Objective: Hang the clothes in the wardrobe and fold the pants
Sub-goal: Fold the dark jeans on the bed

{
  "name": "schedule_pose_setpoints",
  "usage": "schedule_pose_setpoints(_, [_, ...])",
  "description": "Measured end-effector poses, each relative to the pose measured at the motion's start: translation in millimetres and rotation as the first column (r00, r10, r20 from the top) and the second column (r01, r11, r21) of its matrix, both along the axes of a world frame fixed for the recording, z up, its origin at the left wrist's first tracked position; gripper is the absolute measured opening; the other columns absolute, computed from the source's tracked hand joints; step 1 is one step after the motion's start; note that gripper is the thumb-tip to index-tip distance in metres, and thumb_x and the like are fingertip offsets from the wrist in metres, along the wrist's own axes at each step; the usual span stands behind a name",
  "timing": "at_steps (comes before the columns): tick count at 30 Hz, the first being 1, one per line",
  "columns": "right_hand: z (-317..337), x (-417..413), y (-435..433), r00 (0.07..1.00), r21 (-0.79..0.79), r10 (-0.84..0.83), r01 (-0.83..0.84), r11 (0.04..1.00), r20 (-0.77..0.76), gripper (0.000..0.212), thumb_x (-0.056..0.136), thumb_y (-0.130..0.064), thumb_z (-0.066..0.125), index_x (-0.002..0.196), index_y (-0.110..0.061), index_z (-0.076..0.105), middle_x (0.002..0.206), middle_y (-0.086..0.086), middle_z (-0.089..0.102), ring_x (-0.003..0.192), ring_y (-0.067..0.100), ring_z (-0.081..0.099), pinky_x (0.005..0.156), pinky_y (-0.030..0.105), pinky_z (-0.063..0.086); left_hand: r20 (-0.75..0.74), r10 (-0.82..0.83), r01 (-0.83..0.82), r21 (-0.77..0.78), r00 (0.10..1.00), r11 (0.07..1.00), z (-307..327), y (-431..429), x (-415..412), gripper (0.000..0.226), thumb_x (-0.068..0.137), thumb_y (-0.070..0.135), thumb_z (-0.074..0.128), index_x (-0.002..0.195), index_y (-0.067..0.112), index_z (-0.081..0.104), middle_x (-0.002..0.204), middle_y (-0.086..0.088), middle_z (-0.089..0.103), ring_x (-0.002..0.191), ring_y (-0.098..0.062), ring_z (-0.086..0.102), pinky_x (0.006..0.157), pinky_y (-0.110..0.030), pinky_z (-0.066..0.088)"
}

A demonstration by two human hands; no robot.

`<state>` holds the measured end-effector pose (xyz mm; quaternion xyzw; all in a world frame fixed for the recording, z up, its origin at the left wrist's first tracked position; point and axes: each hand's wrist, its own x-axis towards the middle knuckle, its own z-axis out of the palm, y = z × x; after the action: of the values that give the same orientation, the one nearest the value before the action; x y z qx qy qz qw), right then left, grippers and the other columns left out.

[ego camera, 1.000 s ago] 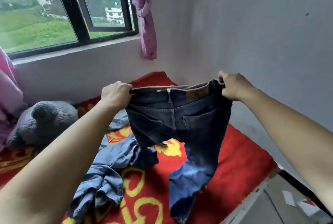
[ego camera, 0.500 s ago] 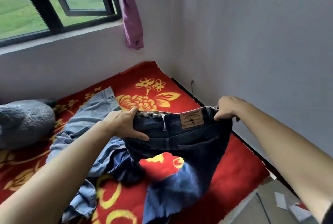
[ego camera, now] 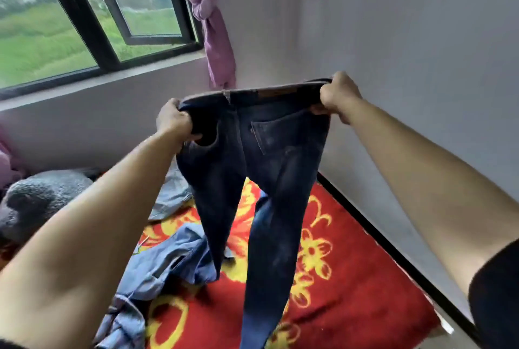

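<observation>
Gripping one dark jeans (ego camera: 280, 157): left hand (ego camera: 174, 121), right hand (ego camera: 338, 98).

Dark blue jeans (ego camera: 261, 168) held up by the waistband, legs hanging over lighter crumpled jeans (ego camera: 168, 261)

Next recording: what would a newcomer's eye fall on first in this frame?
The dark blue jeans held up mid-frame, the left hand and right hand gripping the ends of the waistband, legs dangling. Beneath lies a red blanket with yellow flowers, lighter denim clothes crumpled on its left part. A knotted purple curtain hangs beside the window.
</observation>
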<state>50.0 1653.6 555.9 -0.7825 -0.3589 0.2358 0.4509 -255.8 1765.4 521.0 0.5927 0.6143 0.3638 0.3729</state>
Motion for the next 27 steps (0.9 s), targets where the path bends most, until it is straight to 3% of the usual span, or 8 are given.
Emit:
schedule_pose_setpoints(3, [79,-2,9,0.997,0.366,0.006,0.021,0.930,-0.074,0.034,0.083,-0.004,0.037,0.114,-0.014,0.045,0.121,0.012,0.054,0.101,0.034,0.065,0.066,0.045,0.063,0.340,-0.053,-0.052,0.293,0.939,0.955,102,13,14,0.029,0.089,0.000,0.043,0.084,0.027,0.053,0.088,0.001,0.061,0.087,-0.024,0.062,0.068,-0.042,0.059])
schedule_pose_setpoints(7, [171,-15,-25,0.996,0.684,-0.039,-0.023,0.729,0.075,0.039,0.076,0.001,0.031,0.107,-0.021,0.040,0.103,-0.005,0.058,0.091,0.015,0.065,0.072,0.041,0.063,0.400,-0.178,-0.142,0.651,0.899,0.746,220,21,-1,0.031,0.074,0.006,0.044,0.092,0.027,0.059,0.094,-0.002,0.070,0.088,-0.022,0.067,0.080,-0.048,0.060])
schedule_pose_setpoints(11, [221,-43,-79,0.982,0.783,-0.082,-0.086,0.616,0.172,0.042,0.075,0.006,0.028,0.110,-0.017,0.038,0.105,-0.005,0.059,0.087,0.013,0.066,0.069,0.038,0.062,0.390,-0.218,-0.207,0.794,0.895,0.571,287,-11,-21,0.027,0.071,0.013,0.045,0.091,0.027,0.056,0.093,-0.008,0.066,0.086,-0.019,0.063,0.087,-0.045,0.055])
schedule_pose_setpoints(15, [205,-71,-131,0.968,0.753,-0.164,-0.037,0.657,0.191,0.038,0.072,-0.004,0.032,0.106,-0.019,0.042,0.102,0.005,0.063,0.081,0.026,0.070,0.063,0.046,0.061,0.334,-0.172,-0.157,0.761,0.927,0.629,268,-64,-51,0.032,0.070,0.008,0.042,0.094,0.021,0.058,0.094,-0.007,0.067,0.086,-0.016,0.060,0.087,-0.040,0.054])
schedule_pose_setpoints(18, [154,-96,-170,0.934,0.649,-0.247,0.022,0.760,0.258,0.032,0.075,-0.013,0.040,0.105,-0.018,0.048,0.097,0.000,0.064,0.086,0.024,0.066,0.074,0.043,0.059,0.148,-0.035,-0.078,0.692,0.988,0.718,199,-115,-83,0.045,0.072,0.003,0.039,0.110,0.012,0.061,0.108,-0.012,0.063,0.098,-0.023,0.058,0.090,-0.032,0.047])
schedule_pose_setpoints(21, [66,-117,-208,0.923,0.364,-0.209,0.082,0.928,0.324,0.029,0.081,-0.019,0.051,0.109,-0.012,0.056,0.100,0.006,0.066,0.087,0.026,0.063,0.069,0.033,0.054,-0.175,0.006,0.096,0.569,0.985,0.816,90,-170,-125,0.044,0.078,-0.001,0.048,0.116,0.016,0.065,0.121,-0.013,0.056,0.107,-0.028,0.053,0.091,-0.031,0.041])
schedule_pose_setpoints(24, [-40,-149,-252,0.886,-0.107,0.002,0.054,0.993,0.464,0.038,0.081,-0.017,0.052,0.117,-0.014,0.060,0.109,0.020,0.068,0.098,0.038,0.065,0.083,0.040,0.055,-0.547,-0.020,0.279,0.394,0.837,0.876,-31,-226,-167,0.035,0.080,0.007,0.060,0.108,0.024,0.072,0.115,-0.007,0.062,0.109,-0.033,0.056,0.082,-0.038,0.047])
schedule_pose_setpoints(27, [-147,-196,-302,0.836,-0.438,0.217,0.031,0.899,0.503,0.036,0.084,-0.011,0.052,0.120,-0.014,0.054,0.114,0.024,0.065,0.106,0.042,0.063,0.088,0.042,0.050,-0.759,-0.182,0.397,0.108,0.625,0.912,-143,-286,-204,0.030,0.083,0.011,0.060,0.104,0.028,0.074,0.106,-0.006,0.067,0.105,-0.032,0.061,0.078,-0.038,0.050])
